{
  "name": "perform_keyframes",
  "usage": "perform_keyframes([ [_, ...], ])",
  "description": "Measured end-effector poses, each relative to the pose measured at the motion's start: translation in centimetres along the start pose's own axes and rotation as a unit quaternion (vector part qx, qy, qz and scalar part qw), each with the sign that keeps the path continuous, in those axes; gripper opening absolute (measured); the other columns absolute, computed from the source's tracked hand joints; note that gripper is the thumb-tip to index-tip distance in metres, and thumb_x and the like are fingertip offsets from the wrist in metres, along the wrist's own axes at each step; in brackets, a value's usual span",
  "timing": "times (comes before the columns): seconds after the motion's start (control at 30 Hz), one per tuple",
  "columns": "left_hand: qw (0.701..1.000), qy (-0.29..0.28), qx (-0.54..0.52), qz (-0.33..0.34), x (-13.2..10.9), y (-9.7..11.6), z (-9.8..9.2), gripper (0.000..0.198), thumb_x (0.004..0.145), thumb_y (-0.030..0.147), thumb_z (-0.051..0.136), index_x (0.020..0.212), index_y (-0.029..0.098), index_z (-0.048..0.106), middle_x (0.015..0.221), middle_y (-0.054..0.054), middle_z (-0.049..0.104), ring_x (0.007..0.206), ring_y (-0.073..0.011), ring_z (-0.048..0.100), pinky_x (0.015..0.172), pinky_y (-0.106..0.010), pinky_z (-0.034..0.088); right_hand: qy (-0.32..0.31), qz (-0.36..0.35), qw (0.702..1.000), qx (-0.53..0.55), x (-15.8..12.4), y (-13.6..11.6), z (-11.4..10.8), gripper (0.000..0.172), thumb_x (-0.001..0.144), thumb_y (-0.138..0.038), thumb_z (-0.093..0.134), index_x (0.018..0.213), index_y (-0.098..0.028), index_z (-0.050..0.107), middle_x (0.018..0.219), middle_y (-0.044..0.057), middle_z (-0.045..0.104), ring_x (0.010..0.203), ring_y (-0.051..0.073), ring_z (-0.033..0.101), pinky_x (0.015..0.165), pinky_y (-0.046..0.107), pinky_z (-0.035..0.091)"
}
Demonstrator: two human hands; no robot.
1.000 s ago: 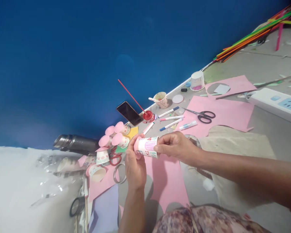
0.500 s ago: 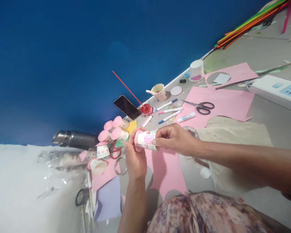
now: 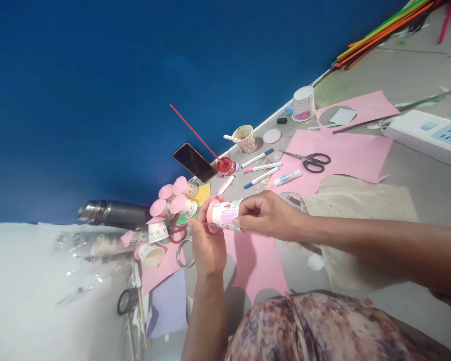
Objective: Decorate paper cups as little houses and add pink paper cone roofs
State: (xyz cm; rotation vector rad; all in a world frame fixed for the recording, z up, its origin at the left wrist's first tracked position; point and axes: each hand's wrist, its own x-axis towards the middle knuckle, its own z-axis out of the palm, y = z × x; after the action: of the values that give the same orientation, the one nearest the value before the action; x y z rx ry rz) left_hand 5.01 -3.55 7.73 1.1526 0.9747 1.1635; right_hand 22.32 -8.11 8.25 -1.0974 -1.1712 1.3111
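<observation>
A small decorated paper cup (image 3: 224, 214) lies on its side in the air between my hands, with pink paper at its base end. My left hand (image 3: 209, 240) grips that pink end, fingers behind and thumb in front. My right hand (image 3: 266, 213) pinches the rim at the other end; some of its fingers are hidden. Beneath the cup is a pink paper sheet (image 3: 257, 265) with rounded cut-outs. Left of my hands stand several similar paper cups (image 3: 190, 207) topped with pink discs. One cup (image 3: 152, 255) lies tipped with its mouth showing.
Scissors (image 3: 313, 162) rest on pink paper (image 3: 346, 155) among several markers (image 3: 261, 178). Along the blue wall are a phone (image 3: 194, 162), a red paint pot (image 3: 226, 167) with a stick and a white tub (image 3: 303, 104). A dark flask (image 3: 120, 213) lies left; a power strip (image 3: 432, 135) sits right.
The view has shifted slightly, so everything sits a little further left and up. Both hands keep the same hold on the paper cup.
</observation>
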Motion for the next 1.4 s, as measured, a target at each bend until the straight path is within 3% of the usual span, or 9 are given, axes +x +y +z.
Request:
perform_keyframes([
  [0.47,1.0,-0.01,0.017,-0.004,-0.3,-0.2,0.1,0.072,0.095,0.08,0.046,0.12,0.018,0.075,0.129,-0.015,0.075,0.127,-0.0314,0.067,0.114,-0.048,0.049,0.005,-0.07,0.997,-0.014,-0.1,0.2,0.2,0.019,0.08,-0.019,0.064,0.063,-0.019,0.055,0.06,-0.006,0.051,0.056,0.008,0.04,0.052,0.023,0.031],
  [0.67,0.999,-0.016,-0.007,-0.032,-0.1,-0.3,-0.1,0.077,0.095,0.082,0.041,0.136,0.023,0.068,0.144,-0.015,0.068,0.138,-0.0327,0.06,0.118,-0.05,0.045,0.05,-0.123,0.988,-0.075,0.1,1.2,0.4,0.023,0.084,-0.019,0.064,0.064,-0.02,0.051,0.063,-0.005,0.052,0.057,0.009,0.042,0.054,0.024,0.031],
  [0.73,0.999,0.002,-0.012,-0.031,0.1,0.0,-0.3,0.076,0.096,0.081,0.041,0.139,0.025,0.066,0.151,-0.013,0.064,0.146,-0.0324,0.053,0.121,-0.049,0.042,0.084,-0.195,0.963,-0.165,0.2,2.0,0.2,0.023,0.086,-0.018,0.063,0.066,-0.02,0.052,0.065,-0.003,0.054,0.059,0.01,0.045,0.056,0.025,0.03],
  [0.83,0.997,0.022,-0.024,-0.065,0.1,0.7,-1.2,0.069,0.098,0.078,0.043,0.137,0.027,0.068,0.155,-0.011,0.061,0.152,-0.0316,0.047,0.12,-0.048,0.044,0.107,-0.337,0.876,-0.329,0.2,2.8,-0.3,0.024,0.098,-0.02,0.057,0.074,-0.019,0.061,0.072,0.002,0.063,0.068,0.014,0.053,0.061,0.028,0.032],
  [0.93,0.988,0.037,-0.062,-0.134,-0.4,1.5,-2.3,0.064,0.099,0.074,0.046,0.134,0.026,0.071,0.147,-0.012,0.067,0.145,-0.0324,0.055,0.11,-0.048,0.054,0.094,-0.438,0.773,-0.449,-0.1,3.1,-0.8,0.025,0.104,-0.018,0.054,0.082,-0.018,0.067,0.079,0.004,0.067,0.074,0.016,0.055,0.064,0.031,0.034],
  [1.03,0.98,0.054,-0.102,-0.159,-0.9,1.8,-3.2,0.061,0.099,0.07,0.051,0.127,0.021,0.075,0.136,-0.014,0.073,0.137,-0.0314,0.062,0.105,-0.045,0.058,0.071,-0.484,0.707,-0.51,-0.5,2.8,-1.0,0.023,0.101,-0.01,0.055,0.084,-0.018,0.068,0.078,0.004,0.067,0.073,0.017,0.053,0.063,0.034,0.034],
  [1.17,0.977,0.053,-0.129,-0.163,-1.2,1.9,-3.8,0.063,0.099,0.07,0.05,0.118,0.017,0.079,0.134,-0.017,0.074,0.138,-0.0357,0.061,0.112,-0.052,0.053,0.038,-0.509,0.679,-0.527,-0.8,2.6,-0.7,0.023,0.103,-0.011,0.053,0.09,-0.018,0.071,0.084,0.006,0.071,0.077,0.018,0.057,0.064,0.035,0.038],
  [1.27,0.971,0.042,-0.152,-0.181,-1.3,1.9,-3.9,0.068,0.099,0.071,0.049,0.12,0.013,0.079,0.133,-0.021,0.074,0.139,-0.0406,0.06,0.114,-0.059,0.049,0.027,-0.516,0.686,-0.513,-1.0,2.6,-0.4,0.025,0.104,-0.011,0.05,0.095,-0.016,0.072,0.09,0.007,0.074,0.08,0.019,0.06,0.067,0.035,0.043],
  [1.4,0.967,0.033,-0.184,-0.172,-1.5,2.0,-3.9,0.07,0.099,0.07,0.05,0.113,0.009,0.081,0.131,-0.022,0.076,0.138,-0.04,0.061,0.119,-0.056,0.046,0.009,-0.517,0.699,-0.494,-1.1,2.7,-0.2,0.026,0.105,-0.012,0.047,0.1,-0.016,0.073,0.097,0.008,0.078,0.081,0.019,0.063,0.069,0.035,0.048],
])
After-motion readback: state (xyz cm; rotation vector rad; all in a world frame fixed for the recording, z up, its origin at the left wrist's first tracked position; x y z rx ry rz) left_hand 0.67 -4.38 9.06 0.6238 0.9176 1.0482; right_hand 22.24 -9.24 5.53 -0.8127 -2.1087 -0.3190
